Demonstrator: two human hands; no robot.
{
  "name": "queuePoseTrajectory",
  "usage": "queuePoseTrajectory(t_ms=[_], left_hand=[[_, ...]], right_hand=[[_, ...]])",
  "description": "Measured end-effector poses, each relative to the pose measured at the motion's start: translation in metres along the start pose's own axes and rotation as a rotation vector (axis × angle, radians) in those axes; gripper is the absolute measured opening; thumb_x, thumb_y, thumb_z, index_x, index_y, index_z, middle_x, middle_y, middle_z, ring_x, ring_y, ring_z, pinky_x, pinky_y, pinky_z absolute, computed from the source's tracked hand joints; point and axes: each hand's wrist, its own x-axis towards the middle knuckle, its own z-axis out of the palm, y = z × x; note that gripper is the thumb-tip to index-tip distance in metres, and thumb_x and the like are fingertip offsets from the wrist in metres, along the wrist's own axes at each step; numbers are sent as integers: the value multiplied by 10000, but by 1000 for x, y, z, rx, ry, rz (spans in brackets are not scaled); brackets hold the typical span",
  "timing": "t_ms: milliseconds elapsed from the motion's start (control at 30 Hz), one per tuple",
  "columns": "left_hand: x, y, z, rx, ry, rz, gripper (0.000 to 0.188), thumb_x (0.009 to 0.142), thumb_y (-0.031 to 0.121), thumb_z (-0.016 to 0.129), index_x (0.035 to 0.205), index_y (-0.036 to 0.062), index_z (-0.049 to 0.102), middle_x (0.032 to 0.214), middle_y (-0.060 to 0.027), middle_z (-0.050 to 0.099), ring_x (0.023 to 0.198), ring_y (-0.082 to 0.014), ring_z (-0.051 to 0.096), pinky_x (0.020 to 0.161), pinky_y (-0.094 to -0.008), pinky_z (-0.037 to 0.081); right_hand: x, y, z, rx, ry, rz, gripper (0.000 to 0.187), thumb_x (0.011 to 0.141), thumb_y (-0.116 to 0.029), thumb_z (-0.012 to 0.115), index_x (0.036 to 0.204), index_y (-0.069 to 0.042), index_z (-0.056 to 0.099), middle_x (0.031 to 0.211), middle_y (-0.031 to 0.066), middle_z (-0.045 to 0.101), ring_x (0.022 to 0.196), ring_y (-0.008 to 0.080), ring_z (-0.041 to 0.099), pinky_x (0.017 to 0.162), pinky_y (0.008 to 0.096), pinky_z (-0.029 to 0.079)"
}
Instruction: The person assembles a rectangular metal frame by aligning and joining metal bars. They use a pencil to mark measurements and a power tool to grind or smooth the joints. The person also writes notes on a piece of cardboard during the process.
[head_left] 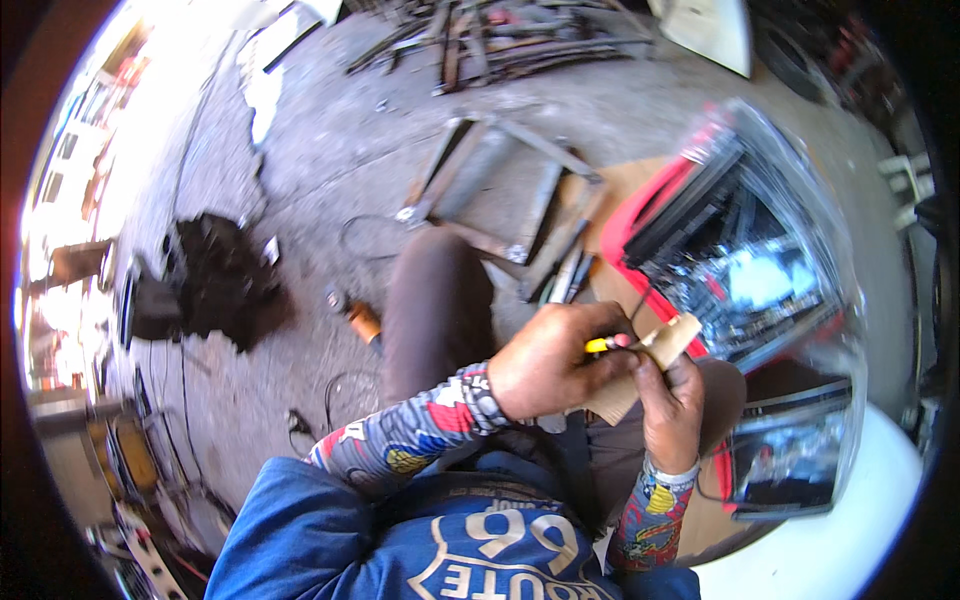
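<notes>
My left grip (560, 362) pinches a yellow pencil (597, 346), my right grip (672, 408) the cardboard (676, 338): seemingly marking, which calls for steadiness

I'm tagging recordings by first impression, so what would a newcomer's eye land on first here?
Probably the red-edged, plastic-wrapped item on the right, shining with glare. Next come the hands at the centre: the left hand grips a small yellow item, while the right hand holds a tan, cardboard-like piece. Beyond the knees, a metal frame lies on the floor.
</notes>
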Motion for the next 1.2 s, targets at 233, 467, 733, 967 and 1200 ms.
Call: queuePoseTrajectory(t_ms=[233, 467, 733, 967, 1200], left_hand=[[-48, -9, -38, -72, 264, -168, 158, 901, 130, 711, 951, -5, 647, 830, -99, 679, 781, -132, 601, 737, -331, 507], [-87, 4, -60, 35, 492, -162, 223, 835, -68, 639, 1044, -10, 588, 936, -108, 658, 850, -185, 651, 752, -330, 527], [-85, 1, -54, 324, 331, 5, 228, 810, -96, 623, 1022, -18, 656, 851, -153, 645, 792, -294, 677, 701, -330, 529], [-84, 9, -46, 54, 364, -76, 304, 876, -30, 634, 1176, 12, 665, 1018, -145, 702, 936, -228, 672, 856, -327, 513], [-91, 12, -56, 216, 270, -49, 254, 897, 16, 640, 1142, -19, 694, 1013, -106, 718, 962, -158, 651, 884, -312, 498]], right_hand=[[11, 2, 51, 159, -129, 80, 167, 974, -141, 614, 1045, 3, 659, 974, 28, 673, 879, 92, 586, 796, 277, 480], [15, 14, 78, -232, -299, -13, 259, 915, -224, 695, 953, 30, 661, 800, 141, 681, 754, 114, 603, 696, 305, 506], [-4, 14, 69, -121, -355, -43, 218, 907, -183, 677, 871, 25, 625, 717, 164, 623, 661, 115, 535, 616, 359, 464], [-16, 12, 60, -17, -301, 52, 66, 947, -65, 645, 958, 0, 643, 836, -22, 627, 749, 38, 521, 660, 217, 434], [-18, 8, 70, 2, -333, -4, 130, 953, -97, 649, 1023, 10, 671, 902, 15, 694, 824, 73, 599, 722, 261, 491]])
